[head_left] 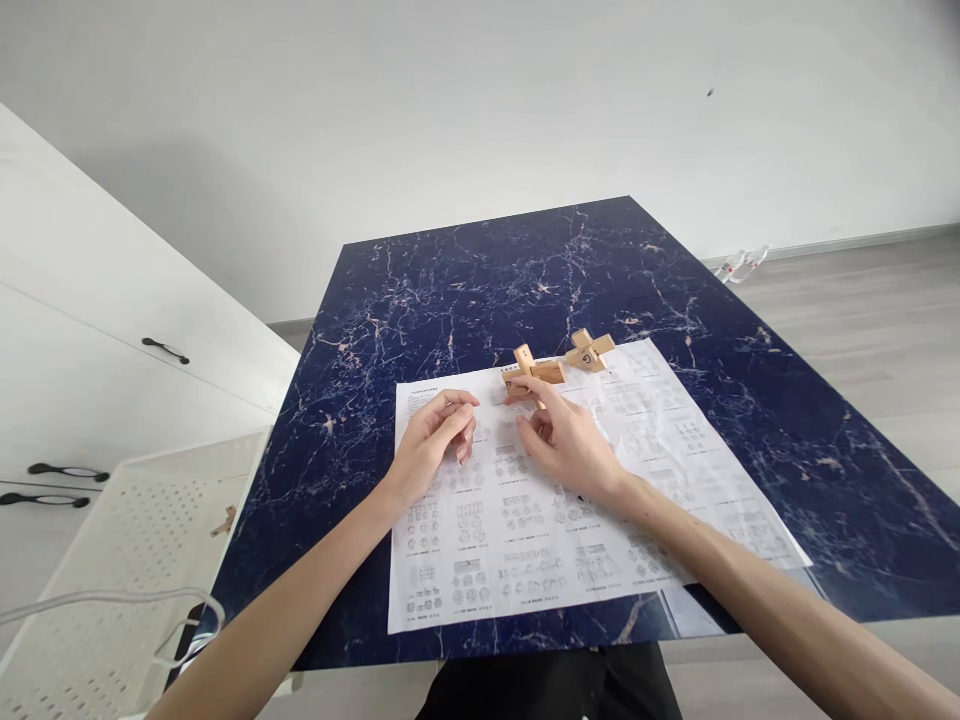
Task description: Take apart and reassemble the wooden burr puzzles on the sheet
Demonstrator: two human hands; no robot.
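Observation:
A large printed sheet [525,545] with rows of small diagrams lies on the dark blue marbled table [450,300]. My left hand [439,437] is over its left part, fingers loosely curled, with nothing visible in them. Close to the sheet's top edge is a wooden interlocking puzzle [546,373] of crossed bars. My right hand [566,435] reaches to its near side, forefinger stretched over it and thumb apart; the fingers partly hide the puzzle, and they appear to touch it. Another wooden cross puzzle [590,351], marked with a letter, sits farther right.
White cabinets [135,300] with black handles stand on the left. Beside the table is a perforated cream-coloured surface [150,540] with a small wooden piece [225,521] and a white cable [112,597]. A clear plastic item [742,264] lies beyond the table's right edge.

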